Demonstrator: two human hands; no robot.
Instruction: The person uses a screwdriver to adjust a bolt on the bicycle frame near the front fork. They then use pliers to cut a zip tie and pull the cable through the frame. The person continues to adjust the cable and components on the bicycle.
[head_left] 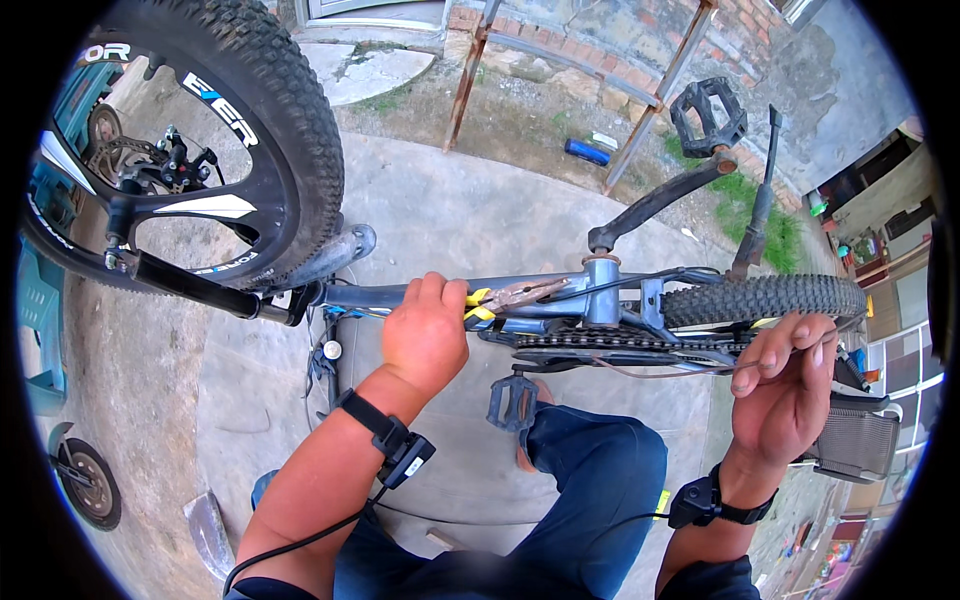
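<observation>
The left hand (425,335) is clamped on yellow-handled pliers (510,297) at the upturned bicycle's frame (560,290). The right hand (785,385) pinches a thin cable (660,372) beside the rear tyre (760,297). A blue can (586,151) lies on the ground beyond.

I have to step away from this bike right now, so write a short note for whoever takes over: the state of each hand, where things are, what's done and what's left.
Left hand: closed on the yellow-handled pliers, whose tips lie against the bike frame near the bottom bracket.
Right hand: pinching a thin cable between thumb and fingers, drawn out beside the rear tyre.
The bike lies upside down, front wheel at left, chain and pedals in the middle.
Done: cable held taut in the fingers, pliers in hand.
Left: cannot tell from this view where the cable's far end is fixed; the pliers have not gripped the cable yet.
</observation>
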